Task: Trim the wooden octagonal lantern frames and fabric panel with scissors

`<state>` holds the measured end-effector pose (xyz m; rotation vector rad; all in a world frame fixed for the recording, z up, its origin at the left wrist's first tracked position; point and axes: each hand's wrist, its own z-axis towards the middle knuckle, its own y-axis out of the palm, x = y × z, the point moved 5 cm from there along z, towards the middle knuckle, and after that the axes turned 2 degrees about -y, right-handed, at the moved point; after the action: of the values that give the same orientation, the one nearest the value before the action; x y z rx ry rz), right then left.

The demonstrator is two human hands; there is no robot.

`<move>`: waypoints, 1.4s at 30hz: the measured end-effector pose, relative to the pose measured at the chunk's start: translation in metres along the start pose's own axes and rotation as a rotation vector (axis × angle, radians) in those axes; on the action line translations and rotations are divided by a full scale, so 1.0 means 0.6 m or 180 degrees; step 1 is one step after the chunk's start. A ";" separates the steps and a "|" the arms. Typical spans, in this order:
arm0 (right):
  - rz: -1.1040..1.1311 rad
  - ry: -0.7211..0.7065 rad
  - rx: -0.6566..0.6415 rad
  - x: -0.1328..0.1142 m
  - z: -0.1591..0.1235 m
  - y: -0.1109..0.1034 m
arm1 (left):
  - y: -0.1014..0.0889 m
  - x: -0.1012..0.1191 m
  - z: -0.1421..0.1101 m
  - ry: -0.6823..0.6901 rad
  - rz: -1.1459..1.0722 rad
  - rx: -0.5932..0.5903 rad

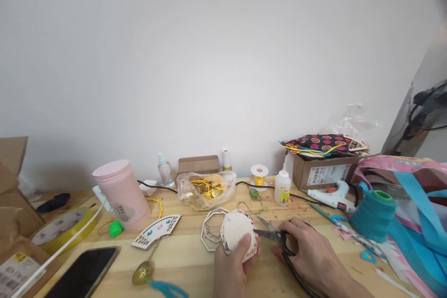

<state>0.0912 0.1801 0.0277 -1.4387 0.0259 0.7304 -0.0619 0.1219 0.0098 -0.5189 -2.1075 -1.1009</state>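
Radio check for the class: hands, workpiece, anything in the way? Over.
Left hand holding white piece. Right hand on scissors, blades open at piece's edge. Openwork frame beside piece, away from scissors; nothing seen blocking blades.

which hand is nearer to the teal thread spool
Right: the right hand, gripping the scissors, is left of the teal thread spool; the left hand, holding the white card, is farther left.

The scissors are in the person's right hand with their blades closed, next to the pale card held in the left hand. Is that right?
Not quite: the blades are open, not closed, as the head view shows. The rest stands: the scissors are in the right hand, next to the pale card held in the left hand.
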 end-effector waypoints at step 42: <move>0.0079 -0.0182 0.0063 0.021 0.018 -0.010 | 0.014 -0.016 -0.025 -0.0421 0.0516 -0.0154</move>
<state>0.0993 0.1955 0.0292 -1.4003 0.0066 0.7893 -0.0439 0.1140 0.0133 -0.7907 -2.1127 -1.0517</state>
